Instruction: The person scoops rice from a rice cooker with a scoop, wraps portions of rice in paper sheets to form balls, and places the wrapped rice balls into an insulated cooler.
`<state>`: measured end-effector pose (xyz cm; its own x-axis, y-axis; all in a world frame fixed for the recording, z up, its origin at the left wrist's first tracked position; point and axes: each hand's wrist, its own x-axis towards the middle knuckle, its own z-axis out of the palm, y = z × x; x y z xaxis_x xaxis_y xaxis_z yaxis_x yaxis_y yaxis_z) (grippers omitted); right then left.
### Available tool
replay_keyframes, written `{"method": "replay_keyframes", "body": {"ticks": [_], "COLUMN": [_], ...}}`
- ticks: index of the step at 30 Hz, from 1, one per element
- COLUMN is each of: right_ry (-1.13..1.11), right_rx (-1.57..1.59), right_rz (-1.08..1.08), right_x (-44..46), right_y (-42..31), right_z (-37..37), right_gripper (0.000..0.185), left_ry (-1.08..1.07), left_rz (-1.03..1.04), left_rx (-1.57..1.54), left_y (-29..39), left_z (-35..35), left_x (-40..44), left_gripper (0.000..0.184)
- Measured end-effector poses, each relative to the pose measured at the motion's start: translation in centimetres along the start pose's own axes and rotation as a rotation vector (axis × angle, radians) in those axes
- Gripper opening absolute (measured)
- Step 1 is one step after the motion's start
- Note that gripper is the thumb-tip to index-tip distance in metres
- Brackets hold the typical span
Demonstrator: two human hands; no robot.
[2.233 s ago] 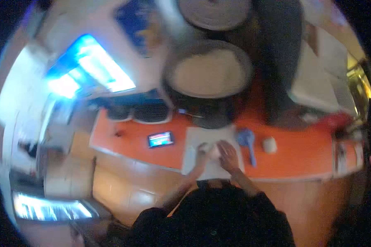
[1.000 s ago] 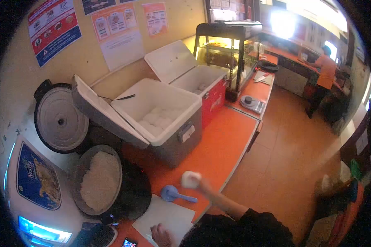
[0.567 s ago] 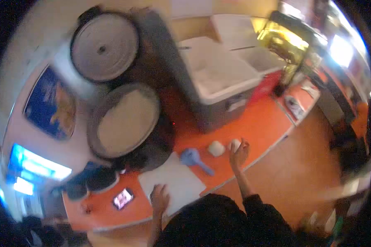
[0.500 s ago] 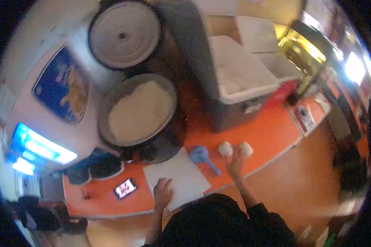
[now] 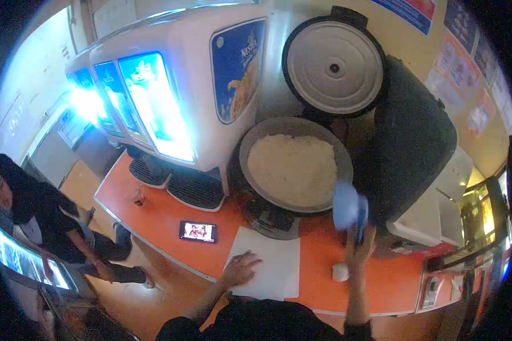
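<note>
My left hand [image 5: 242,269] lies with fingers spread on a white sheet of paper [image 5: 279,258]. My right hand [image 5: 363,247] is closed around the handle of a blue scoop [image 5: 347,207], which is raised at the lower right rim of the open rice cooker [image 5: 247,170] and smeared by motion. Cooked white rice [image 5: 293,167] fills much of the pot. Beside my right wrist, a white rounded lump [image 5: 340,272] sits on the orange counter [image 5: 318,290]; my forearm may hide another.
A phone [image 5: 198,231] with a lit screen lies left of the paper. Behind it stands a drinks machine [image 5: 193,79] with drip trays. The cooker's lid [image 5: 335,68] is up. White bins [image 5: 432,210] stand at right. A person [image 5: 57,221] is at far left.
My right hand has left the white lumps and now holds the blue scoop, lifted from the counter toward the cooker. My left hand stays on the paper. The view has turned left.
</note>
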<state>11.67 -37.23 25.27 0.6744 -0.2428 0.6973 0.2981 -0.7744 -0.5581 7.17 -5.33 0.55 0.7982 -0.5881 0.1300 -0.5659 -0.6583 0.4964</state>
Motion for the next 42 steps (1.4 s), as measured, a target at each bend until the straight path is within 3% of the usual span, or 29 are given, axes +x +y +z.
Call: {"method": "replay_keyframes", "body": {"ticks": [2,3,5,6,8,9,12,14,17,23,26,29,33,39,42], "right_ry": [-0.267,-0.421,-0.453,-0.438,-0.52,-0.509,-0.839,-0.742,-0.805,-0.848,-0.878,-0.886,-0.873,-0.846,-0.879], "right_rx": [-0.097,-0.427,-0.66,-0.65,-0.763,-0.756,-0.903,-0.726,-0.67,-0.506,-0.441,-0.499,-0.42,-0.384,-0.473], "right_rz": [-0.026,-0.037,-0.318,-0.337,-0.543,-0.572,-0.448,-0.609,-0.78,-0.828,-0.79,-0.892,-0.784,-0.997,-0.966], "right_x": [8.2,11.5,15.4,16.0,17.6,18.2,17.9,18.1,20.2,20.7,20.0,19.3,17.2,13.4,13.9], "right_y": [-4.3,-6.4,-4.0,-2.3,-0.6,-1.3,-2.6,-1.7,-0.2,2.6,0.3,-0.6,-3.7,-2.6,-3.9], "right_z": [1.8,3.5,10.5,14.1,20.1,21.6,24.3,23.8,24.5,26.0,24.8,24.1,21.0,15.8,13.4], "right_gripper": [0.029,0.031,0.038,0.038,0.042,0.042,0.041,0.038,0.037,0.026,0.022,0.023,0.024,0.031,0.033], "left_ry": [0.048,0.056,0.086,0.107,0.106,0.098,0.145,0.112,0.137,0.166,0.139,0.122,0.148,0.084,0.174], "left_rz": [-0.004,-0.004,0.058,0.054,-0.002,0.018,0.022,0.049,0.061,0.038,0.026,0.009,0.01,-0.039,0.036], "left_rx": [-0.015,-0.007,0.037,0.051,-0.144,-0.108,-0.037,-0.08,-0.116,-0.061,-0.027,-0.08,-0.046,-0.007,-0.077], "left_y": [0.0,0.0,-0.4,-0.3,1.4,1.4,0.4,-0.7,0.3,0.8,0.8,1.1,1.4,2.8,1.1], "left_z": [0.4,0.6,0.9,0.1,-1.9,-1.8,0.0,0.6,-1.2,-1.0,-0.9,-1.1,-1.5,-3.4,-1.0], "left_x": [-0.1,-0.3,-0.3,-0.1,0.0,0.0,-0.6,-0.3,-0.8,-0.7,-0.6,-0.6,-0.4,-0.2,-0.5], "left_gripper": [0.049,0.049,0.05,0.05,0.048,0.046,0.048,0.05,0.052,0.051,0.051,0.05,0.052,0.049,0.049]}}
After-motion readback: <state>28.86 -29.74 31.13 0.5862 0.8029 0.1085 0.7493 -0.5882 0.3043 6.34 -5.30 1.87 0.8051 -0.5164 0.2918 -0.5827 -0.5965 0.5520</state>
